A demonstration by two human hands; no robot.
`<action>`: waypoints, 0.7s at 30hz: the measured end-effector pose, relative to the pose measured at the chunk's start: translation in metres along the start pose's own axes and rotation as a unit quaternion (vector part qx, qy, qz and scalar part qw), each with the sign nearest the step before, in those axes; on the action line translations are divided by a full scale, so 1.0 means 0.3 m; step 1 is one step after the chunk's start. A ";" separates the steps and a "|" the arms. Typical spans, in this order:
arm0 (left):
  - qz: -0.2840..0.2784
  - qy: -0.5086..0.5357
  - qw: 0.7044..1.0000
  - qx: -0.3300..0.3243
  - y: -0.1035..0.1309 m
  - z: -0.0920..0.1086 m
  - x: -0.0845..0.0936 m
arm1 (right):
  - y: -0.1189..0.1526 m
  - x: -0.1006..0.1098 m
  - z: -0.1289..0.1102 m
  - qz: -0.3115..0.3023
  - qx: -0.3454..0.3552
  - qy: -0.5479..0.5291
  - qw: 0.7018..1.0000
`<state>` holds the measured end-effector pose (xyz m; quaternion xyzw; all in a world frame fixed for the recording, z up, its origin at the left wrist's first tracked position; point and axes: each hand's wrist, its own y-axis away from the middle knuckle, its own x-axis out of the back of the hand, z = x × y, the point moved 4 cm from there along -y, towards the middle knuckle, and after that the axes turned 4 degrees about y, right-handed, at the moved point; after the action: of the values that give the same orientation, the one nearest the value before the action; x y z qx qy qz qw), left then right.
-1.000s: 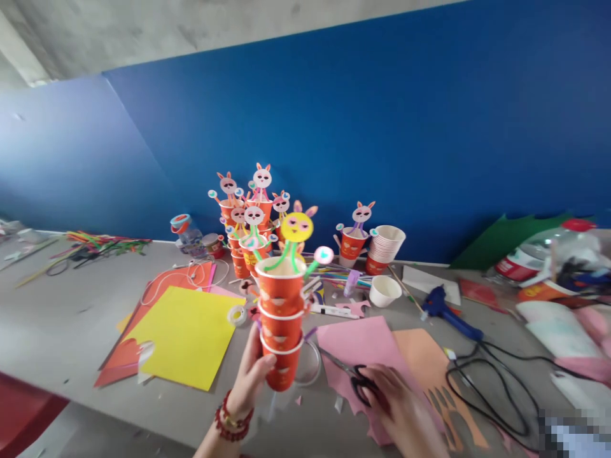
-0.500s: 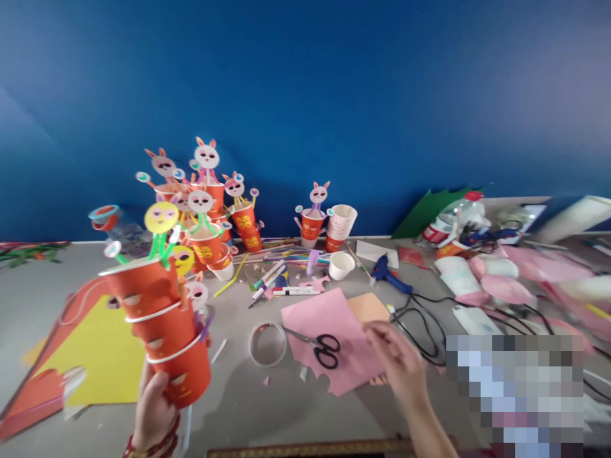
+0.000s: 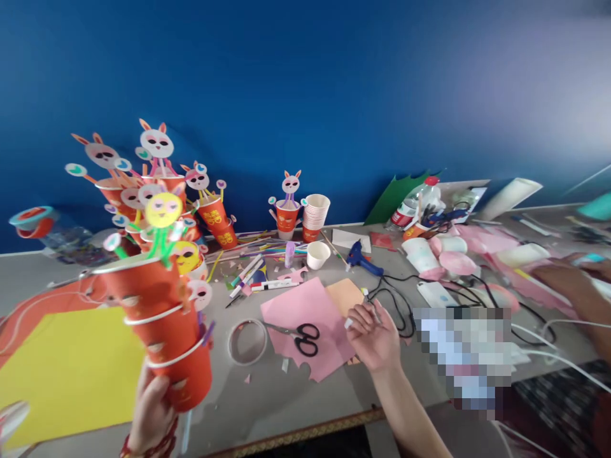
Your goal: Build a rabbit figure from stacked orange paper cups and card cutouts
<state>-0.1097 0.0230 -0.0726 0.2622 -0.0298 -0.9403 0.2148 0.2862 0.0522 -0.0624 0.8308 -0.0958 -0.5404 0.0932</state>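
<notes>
My left hand is wrapped round the bottom of a tilted stack of red paper cups with white rims. A yellow paper face on green stems rises from the top cup, and small paper discs stick out at the sides. My right hand is turned palm up with its fingers curled, above the edge of a pink paper sheet. Something small and white shows at its fingertips, too small to name. Black-handled scissors lie on the pink sheet, beside a roll of clear tape.
Rabbit-faced cups stand along the blue wall, near stacked white cups. Markers lie mid-table. A blue glue gun trails a black cord. Yellow paper lies left. Another person's arm reaches in at right.
The view has swung right, so the table's things sit further left. My right hand has turned palm up. My left hand still holds the cup stack.
</notes>
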 end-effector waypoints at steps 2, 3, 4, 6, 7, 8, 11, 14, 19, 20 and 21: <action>-0.008 -0.027 1.000 -0.002 -0.002 -0.019 -0.018 | -0.012 -0.013 0.030 0.019 -0.008 0.036 0.999; -0.016 -0.033 0.999 -0.002 -0.001 -0.027 -0.027 | -0.016 -0.015 0.048 0.028 -0.014 0.068 0.997; -0.025 -0.035 0.999 -0.001 0.000 -0.033 -0.035 | -0.019 -0.013 0.067 0.037 -0.019 0.110 0.993; -0.037 -0.030 0.999 -0.005 0.003 -0.035 -0.039 | -0.018 0.002 0.098 0.051 -0.017 0.208 0.977; -0.035 -0.028 0.999 -0.009 0.004 -0.032 -0.034 | -0.014 0.012 0.107 0.055 -0.010 0.259 0.964; -0.029 -0.030 0.999 -0.012 0.004 -0.028 -0.026 | -0.009 0.022 0.112 0.055 0.000 0.311 0.949; -0.001 -0.045 0.999 -0.010 0.000 -0.013 0.009 | -0.001 0.030 0.094 0.022 0.053 0.498 0.865; 0.025 -0.055 0.998 -0.008 -0.005 0.002 0.040 | -0.023 0.008 0.046 -0.010 0.174 0.714 0.678; 0.046 -0.040 0.998 -0.023 -0.007 0.027 0.064 | -0.104 -0.004 0.028 -0.037 0.289 0.831 0.475; 0.051 -0.040 0.998 -0.028 -0.005 0.033 0.067 | -0.113 -0.005 0.032 -0.044 0.290 0.828 0.478; 0.054 -0.040 0.997 -0.033 -0.002 0.037 0.070 | -0.113 -0.011 0.035 -0.051 0.295 0.821 0.486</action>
<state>-0.1317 0.0141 -0.0732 0.2149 -0.0220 -0.9375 0.2726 0.2772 0.0852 -0.0724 0.8796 -0.0866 0.4434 -0.1490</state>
